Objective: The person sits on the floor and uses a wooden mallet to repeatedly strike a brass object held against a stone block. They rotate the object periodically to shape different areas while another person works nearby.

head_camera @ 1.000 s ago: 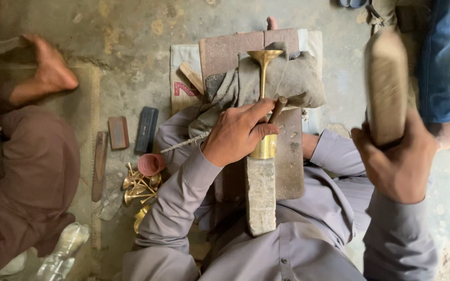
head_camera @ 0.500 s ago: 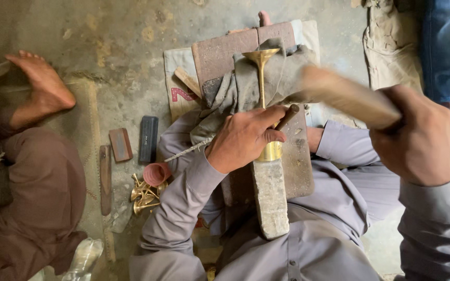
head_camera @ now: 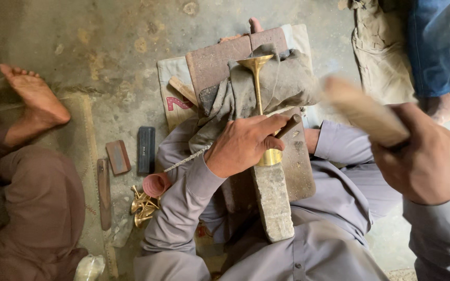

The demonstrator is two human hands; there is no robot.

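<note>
Brass stem held for a mallet blow

Left hand fingers pinch a punch against the brass funnel piece lying just beyond them; right hand fingers wrap the blurred wooden mallet.

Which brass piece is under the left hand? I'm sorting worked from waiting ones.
The tall brass goblet lying across the grey cloth, gripped by the left hand. The other small brass pieces sit untouched on the floor.

I wear a loose, grey-lavender cotton tunic with long sleeves, buttoned cuffs at the wrists and a buttoned placket down the chest. My left hand and right hand are bare, without rings or gloves.
</note>
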